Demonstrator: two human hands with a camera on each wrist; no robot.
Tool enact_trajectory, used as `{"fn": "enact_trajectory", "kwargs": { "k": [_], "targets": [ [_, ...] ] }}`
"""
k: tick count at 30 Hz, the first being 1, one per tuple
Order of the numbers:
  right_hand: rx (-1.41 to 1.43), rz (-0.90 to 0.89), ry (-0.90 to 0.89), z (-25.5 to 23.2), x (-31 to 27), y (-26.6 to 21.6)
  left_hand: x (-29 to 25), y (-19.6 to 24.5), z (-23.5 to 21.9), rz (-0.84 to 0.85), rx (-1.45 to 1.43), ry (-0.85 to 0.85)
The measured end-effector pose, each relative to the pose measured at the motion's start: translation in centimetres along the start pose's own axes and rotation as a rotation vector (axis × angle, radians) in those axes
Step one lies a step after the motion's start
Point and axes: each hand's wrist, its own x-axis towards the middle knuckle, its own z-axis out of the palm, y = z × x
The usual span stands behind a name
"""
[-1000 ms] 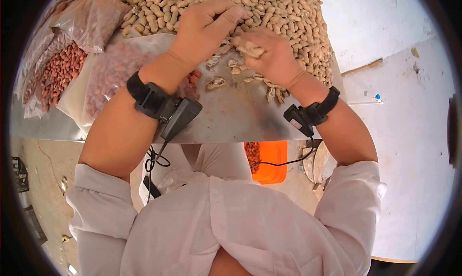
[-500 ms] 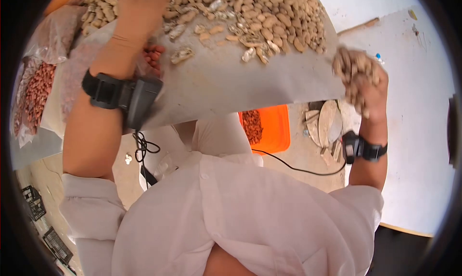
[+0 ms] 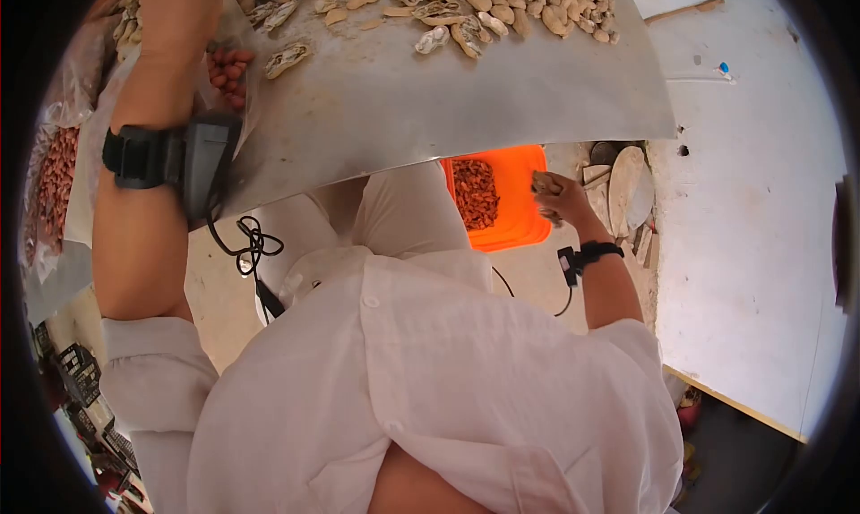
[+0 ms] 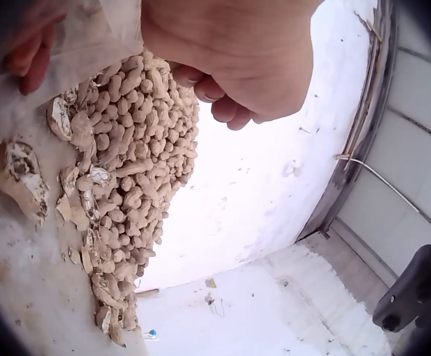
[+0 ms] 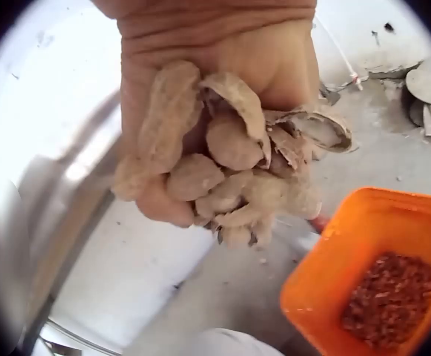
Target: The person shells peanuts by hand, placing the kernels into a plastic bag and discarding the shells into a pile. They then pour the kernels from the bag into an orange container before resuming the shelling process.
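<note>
My right hand (image 3: 573,202) holds a handful of peanut pods and cracked shells (image 5: 234,141), cupped in the palm over curled fingers. It is beside the right rim of an orange tub (image 3: 520,196), below table height. My left hand (image 3: 179,17) is at the far left of the table, partly cut off by the top of the head view. In the left wrist view its fingers curl beside a clear plastic bag (image 4: 100,33) with red peanut kernels (image 3: 228,75) in it. I cannot tell whether the left fingers hold anything.
A heap of unshelled peanuts (image 4: 130,148) covers the back of the metal table (image 3: 403,102), broken shells (image 3: 287,59) along its near edge. Reddish-brown bits (image 3: 475,194) lie in the tub. Another bag of kernels (image 3: 55,183) stands far left; a white panel (image 3: 743,245) is at right.
Both hands were together at the peanut heap. My right hand has swung right and then down past the table edge with a handful; my left hand has moved left to the bag.
</note>
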Motion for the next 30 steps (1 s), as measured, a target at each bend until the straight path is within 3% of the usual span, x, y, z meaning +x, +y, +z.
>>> {"fn": "enact_trajectory", "kwargs": {
  "k": [2,5,8,9,10,14,17,20,23,26,30],
  "targets": [
    [-0.214,-0.228,0.053,1.0,2.8,4.1,0.1,0.1,-0.1,0.0,0.002,0.0],
    [-0.192,-0.135,0.138,0.9,2.2,3.1,-0.3,0.0,-0.3,-0.002,-0.002,-0.011],
    [-0.353,-0.019,-0.203,-1.2,1.4,2.1,-0.5,0.5,-0.1,-0.097,-0.019,0.032],
    [-0.376,0.012,-0.303,-1.6,-1.4,-2.8,-0.3,0.4,-0.3,-0.123,-0.027,0.058],
    [-0.342,-0.126,-0.377,-2.0,-2.8,-4.7,-0.1,-0.3,-0.5,-0.092,-0.021,0.068],
    [-0.123,-0.47,-0.473,-3.9,-11.9,-20.1,0.1,-0.8,-1.3,-0.129,-0.159,0.04],
    [-0.181,-0.81,-0.316,-4.2,-13.7,-26.5,0.3,-0.5,-1.8,-0.198,-0.176,0.02],
    [-0.453,-1.014,0.032,-3.5,-11.9,-31.1,0.4,-0.8,-2.2,-0.187,-0.131,0.025],
    [-0.727,-1.016,0.204,-2.7,-8.5,-32.9,0.5,-1.3,-2.6,-0.198,-0.162,-0.015],
    [-0.966,-0.95,0.256,-1.4,-6.5,-33.8,0.4,-0.7,-2.6,-0.202,-0.15,-0.04],
    [-0.93,-1.005,0.213,-0.3,-5.0,-34.9,0.3,-2.1,-2.9,-0.17,-0.15,-0.05]
  ]
}}
